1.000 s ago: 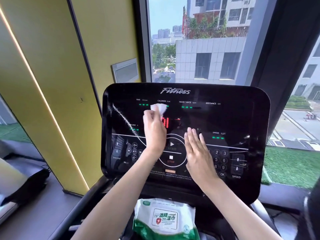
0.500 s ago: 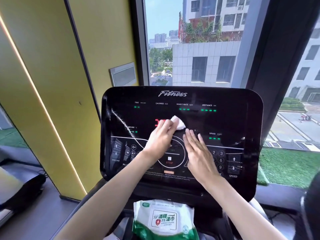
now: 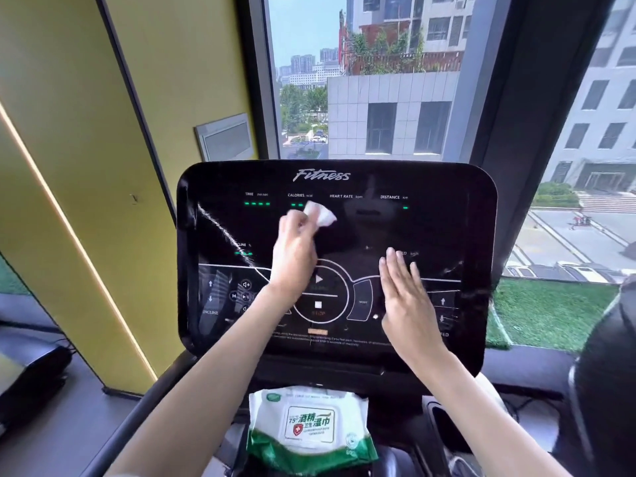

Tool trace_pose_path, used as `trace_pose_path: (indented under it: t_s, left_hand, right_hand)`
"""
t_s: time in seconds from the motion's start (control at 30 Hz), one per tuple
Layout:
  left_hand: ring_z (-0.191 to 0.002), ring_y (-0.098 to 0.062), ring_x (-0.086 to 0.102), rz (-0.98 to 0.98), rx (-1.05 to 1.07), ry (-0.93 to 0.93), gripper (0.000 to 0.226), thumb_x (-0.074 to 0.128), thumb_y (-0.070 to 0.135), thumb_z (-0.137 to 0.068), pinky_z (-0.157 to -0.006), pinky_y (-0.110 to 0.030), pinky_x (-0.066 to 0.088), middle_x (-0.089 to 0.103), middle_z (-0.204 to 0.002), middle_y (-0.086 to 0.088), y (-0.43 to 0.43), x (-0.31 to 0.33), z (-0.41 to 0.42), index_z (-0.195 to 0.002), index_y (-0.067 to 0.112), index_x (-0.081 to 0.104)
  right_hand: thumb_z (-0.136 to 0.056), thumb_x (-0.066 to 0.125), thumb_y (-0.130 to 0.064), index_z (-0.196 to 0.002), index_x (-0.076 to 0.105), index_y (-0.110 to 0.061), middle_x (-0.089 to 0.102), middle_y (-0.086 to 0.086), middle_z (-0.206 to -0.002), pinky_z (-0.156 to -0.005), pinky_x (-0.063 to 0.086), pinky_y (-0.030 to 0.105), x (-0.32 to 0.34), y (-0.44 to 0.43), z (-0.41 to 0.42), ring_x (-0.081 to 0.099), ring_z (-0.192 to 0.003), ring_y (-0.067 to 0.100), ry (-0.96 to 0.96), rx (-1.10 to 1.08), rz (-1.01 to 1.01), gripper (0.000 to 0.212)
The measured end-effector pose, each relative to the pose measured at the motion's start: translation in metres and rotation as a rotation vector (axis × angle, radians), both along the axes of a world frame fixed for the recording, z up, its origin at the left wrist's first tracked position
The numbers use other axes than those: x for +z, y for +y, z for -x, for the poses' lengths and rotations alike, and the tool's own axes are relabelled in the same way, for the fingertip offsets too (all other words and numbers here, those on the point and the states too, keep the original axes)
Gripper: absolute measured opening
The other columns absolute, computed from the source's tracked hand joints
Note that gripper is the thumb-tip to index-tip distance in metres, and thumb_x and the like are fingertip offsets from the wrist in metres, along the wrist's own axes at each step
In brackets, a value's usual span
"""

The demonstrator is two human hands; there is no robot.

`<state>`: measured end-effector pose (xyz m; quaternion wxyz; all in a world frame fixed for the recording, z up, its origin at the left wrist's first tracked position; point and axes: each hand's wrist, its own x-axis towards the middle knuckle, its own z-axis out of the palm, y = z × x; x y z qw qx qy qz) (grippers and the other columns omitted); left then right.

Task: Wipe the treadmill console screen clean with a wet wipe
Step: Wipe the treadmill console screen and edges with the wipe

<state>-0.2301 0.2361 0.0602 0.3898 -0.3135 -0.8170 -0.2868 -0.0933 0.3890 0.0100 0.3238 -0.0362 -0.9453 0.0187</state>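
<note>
**Wipe pressing against the upper console screen**

Fingers and thumb of the left hand are curling round a crumpled white wet wipe, pinching it so that most of it is sticking out above the knuckles. The hand is holding the wipe against the glossy black screen, just under the CALORIES label and right beside a short row of glowing green dashes. The right hand is lying flat and slack with its fingers straight and close together, gripping nothing. It is resting on the right part of the screen, beside the round start-and-stop dial and over the marked buttons there. Both bare forearms are reaching up from the bottom edge of the view.

A pale streak is running slantwise down the left side of the screen, from near the top edge toward the dial. The word Fitness is showing along the top, with TIME, HEART RATE and DISTANCE labels in the same row as CALORIES.

Below the console a green and white pack of wipes is lying between the two forearms, its printed label facing up and its flap closed.

Around the machine, a yellow wall is rising on the left, carrying a small grey panel. A tall window behind the console is showing pale buildings and trees, and a strip of green turf is lying outside on the right.
</note>
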Motion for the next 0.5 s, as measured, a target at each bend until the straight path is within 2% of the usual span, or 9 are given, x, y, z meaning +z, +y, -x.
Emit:
trace_pose_path:
  t_s: [0.07,0.1,0.2,0.23,0.27,0.33,0.4,0.43,0.5]
  left_hand:
    - [-0.08,-0.027,0.046,-0.169,0.115,-0.115,0.057,0.048,-0.019,-0.077,-0.062,-0.028,0.046,0.045,-0.095,-0.014,0.007,0.003,-0.003,-0.129,0.003,0.047]
    - [-0.081,-0.026,0.045,-0.117,0.115,-0.092,0.057,0.048,-0.019,-0.075,-0.064,-0.029,0.048,0.044,-0.096,-0.013,0.012,0.002,-0.009,-0.129,0.001,0.047]
    - [-0.08,-0.024,0.045,0.399,-0.153,0.219,0.063,0.048,-0.015,-0.067,-0.061,-0.03,0.051,0.037,-0.102,-0.006,0.015,-0.017,-0.024,-0.129,-0.002,0.048]
    - [-0.081,-0.023,0.045,0.524,-0.249,0.298,0.062,0.046,-0.013,-0.068,-0.06,-0.03,0.051,0.037,-0.103,-0.005,0.009,-0.017,-0.023,-0.129,-0.001,0.047]
    - [-0.082,-0.023,0.043,0.559,-0.288,0.3,0.064,0.045,-0.013,-0.067,-0.058,-0.031,0.051,0.036,-0.102,-0.004,0.003,-0.012,-0.018,-0.13,0.0,0.047]
    - [-0.084,-0.022,0.039,0.371,-0.155,0.137,0.07,0.048,-0.019,-0.064,-0.054,-0.036,0.051,0.036,-0.099,-0.004,-0.001,0.0,-0.004,-0.13,0.005,0.048]
    - [-0.081,-0.024,0.043,0.026,0.054,-0.025,0.06,0.047,-0.02,-0.073,-0.06,-0.033,0.05,0.042,-0.095,-0.01,0.002,0.01,0.005,-0.128,0.004,0.05]
    - [-0.079,-0.025,0.045,-0.075,0.113,-0.062,0.056,0.047,-0.019,-0.077,-0.063,-0.03,0.049,0.044,-0.094,-0.013,0.006,0.011,0.003,-0.128,0.002,0.05]
    - [-0.08,-0.025,0.044,-0.038,0.096,-0.04,0.056,0.041,-0.018,-0.075,-0.062,-0.03,0.05,0.041,-0.096,-0.01,0.017,0.004,-0.006,-0.128,0.0,0.049]
  right_hand:
    - [-0.063,0.056,0.021,-0.137,0.036,0.009,0.032,0.024,-0.146,-0.113,0.024,0.047,-0.001,0.002,0.001,0.03,-0.137,0.034,0.01,0.002,-0.013,0.077]
    - [-0.063,0.056,0.021,-0.136,0.037,0.01,0.033,0.025,-0.145,-0.112,0.026,0.048,-0.001,0.002,0.002,0.032,-0.136,0.035,0.013,0.005,-0.023,0.076]
    - [-0.067,0.053,0.017,-0.135,0.038,0.011,0.034,0.026,-0.145,-0.111,0.028,0.049,0.0,0.003,0.002,0.032,-0.136,0.036,0.024,0.008,-0.049,0.07]
    - [-0.068,0.052,0.016,-0.135,0.038,0.011,0.034,0.026,-0.145,-0.111,0.029,0.049,-0.001,0.003,0.002,0.032,-0.136,0.036,0.025,0.012,-0.05,0.069]
    - [-0.068,0.052,0.015,-0.135,0.037,0.011,0.033,0.026,-0.145,-0.111,0.029,0.049,0.0,0.003,0.002,0.032,-0.136,0.036,0.023,0.013,-0.052,0.07]
    - [-0.067,0.052,0.015,-0.136,0.037,0.011,0.033,0.026,-0.145,-0.111,0.028,0.049,0.0,0.002,0.002,0.031,-0.136,0.036,0.021,0.009,-0.055,0.071]
    - [-0.067,0.055,0.015,-0.136,0.036,0.011,0.033,0.026,-0.145,-0.111,0.027,0.049,-0.001,0.002,0.002,0.032,-0.136,0.036,0.021,0.009,-0.044,0.071]
    - [-0.067,0.056,0.014,-0.136,0.036,0.011,0.033,0.026,-0.145,-0.111,0.026,0.049,-0.001,0.002,0.002,0.032,-0.136,0.036,0.019,0.009,-0.038,0.072]
    - [-0.067,0.057,0.014,-0.136,0.036,0.011,0.033,0.026,-0.145,-0.111,0.027,0.049,-0.002,0.002,0.003,0.031,-0.136,0.037,0.021,0.016,-0.03,0.072]
